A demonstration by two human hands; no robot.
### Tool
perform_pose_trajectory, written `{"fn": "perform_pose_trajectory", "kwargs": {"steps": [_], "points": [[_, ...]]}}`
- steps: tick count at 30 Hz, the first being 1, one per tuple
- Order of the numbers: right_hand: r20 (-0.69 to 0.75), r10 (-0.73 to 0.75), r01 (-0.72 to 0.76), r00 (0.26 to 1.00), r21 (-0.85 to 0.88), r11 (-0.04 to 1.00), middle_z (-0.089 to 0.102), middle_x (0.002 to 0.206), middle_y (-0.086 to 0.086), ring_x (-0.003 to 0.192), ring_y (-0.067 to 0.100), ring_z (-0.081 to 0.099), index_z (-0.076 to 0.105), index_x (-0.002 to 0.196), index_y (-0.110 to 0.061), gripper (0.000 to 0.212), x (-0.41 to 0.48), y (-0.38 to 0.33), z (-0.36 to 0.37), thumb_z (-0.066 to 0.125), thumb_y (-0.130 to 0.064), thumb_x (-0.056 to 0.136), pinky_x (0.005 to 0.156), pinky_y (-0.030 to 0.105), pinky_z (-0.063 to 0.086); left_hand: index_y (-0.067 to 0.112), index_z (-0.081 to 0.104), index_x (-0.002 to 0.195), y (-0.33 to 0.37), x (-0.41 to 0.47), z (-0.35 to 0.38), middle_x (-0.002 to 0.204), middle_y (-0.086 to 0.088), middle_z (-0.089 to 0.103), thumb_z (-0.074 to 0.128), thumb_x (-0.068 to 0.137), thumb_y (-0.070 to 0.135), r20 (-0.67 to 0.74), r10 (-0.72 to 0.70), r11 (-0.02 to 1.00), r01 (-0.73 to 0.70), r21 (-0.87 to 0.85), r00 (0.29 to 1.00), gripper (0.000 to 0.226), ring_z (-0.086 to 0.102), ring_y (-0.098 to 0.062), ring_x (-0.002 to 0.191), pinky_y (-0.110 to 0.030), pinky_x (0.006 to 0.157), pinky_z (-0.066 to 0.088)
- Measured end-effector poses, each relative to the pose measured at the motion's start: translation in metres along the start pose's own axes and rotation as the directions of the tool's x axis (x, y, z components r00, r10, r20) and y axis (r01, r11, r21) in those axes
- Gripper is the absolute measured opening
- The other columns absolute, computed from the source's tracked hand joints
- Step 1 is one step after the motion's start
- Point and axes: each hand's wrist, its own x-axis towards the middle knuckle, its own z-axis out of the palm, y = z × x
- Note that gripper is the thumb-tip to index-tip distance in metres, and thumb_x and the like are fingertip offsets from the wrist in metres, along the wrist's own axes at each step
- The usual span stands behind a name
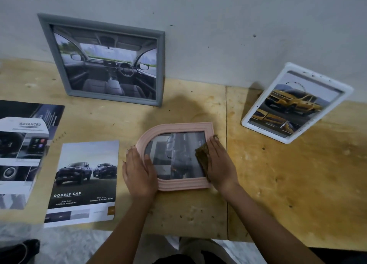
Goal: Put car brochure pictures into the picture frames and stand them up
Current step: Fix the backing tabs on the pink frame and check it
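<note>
A pink arched frame (179, 127) lies flat on the wooden board (278, 174), with a grey car picture under its glass. My left hand (139, 170) lies flat on the frame's arched left end, fingers together. My right hand (219, 164) presses a brown cloth (202, 156) on the glass at the frame's right side. A grey frame (47, 51) with a car-interior picture leans upright on the wall at the back left. A white frame (256, 112) with a yellow car picture leans on the wall at the back right.
A "Double Cab" brochure page (83, 182) lies left of the pink frame. An open brochure (21, 150) lies at the far left edge. The grey wall (218, 35) rises behind the board. The board's front edge runs just before my forearms.
</note>
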Motion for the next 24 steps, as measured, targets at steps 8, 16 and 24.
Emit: {"fn": "perform_pose_trajectory", "kwargs": {"steps": [8, 16, 24], "points": [[-0.132, -0.025, 0.039, 0.991, 0.109, 0.993, 0.057, 0.126, 0.025, 0.120, 0.037, 0.054, 0.054, 0.122, 0.011, 0.050, 0.056, 0.004, -0.013, 0.034, -0.019, 0.088, 0.102, 0.043, 0.034, 0.006, 0.036, 0.142, 0.006, -0.005, 0.000, 0.146, -0.011, 0.041, 0.019, 0.096, 0.046, -0.052, 0.002, 0.998, -0.005, -0.055, 0.999, 0.063, 0.030, -0.023, 0.139, -0.041, 0.116, 0.018], [-0.218, -0.013, 0.078, 0.976, 0.293, 0.953, 0.057, 0.128, 0.020, 0.120, 0.032, 0.054, 0.056, 0.124, 0.004, 0.043, 0.069, -0.019, -0.010, 0.043, -0.018, 0.090, 0.096, 0.043, 0.045, 0.006, 0.038, 0.141, 0.006, -0.002, 0.003, 0.145, -0.011, 0.042, 0.022, 0.096, 0.045, -0.079, -0.012, 0.997, 0.007, -0.074, 0.997, 0.062, 0.032, -0.021, 0.138, -0.036, 0.114, 0.019], [-0.062, -0.278, 0.282, 0.958, 0.348, 0.894, 0.057, 0.130, 0.017, 0.124, 0.030, 0.051, 0.057, 0.123, 0.003, 0.041, 0.086, -0.083, 0.002, 0.047, -0.019, 0.090, 0.093, 0.043, 0.050, 0.004, 0.042, 0.139, 0.006, -0.001, 0.004, 0.142, -0.011, 0.046, 0.033, 0.097, 0.026, -0.110, -0.023, 0.993, 0.011, -0.114, 0.994, 0.048, 0.037, -0.023, 0.136, -0.037, 0.113, 0.022]]}}
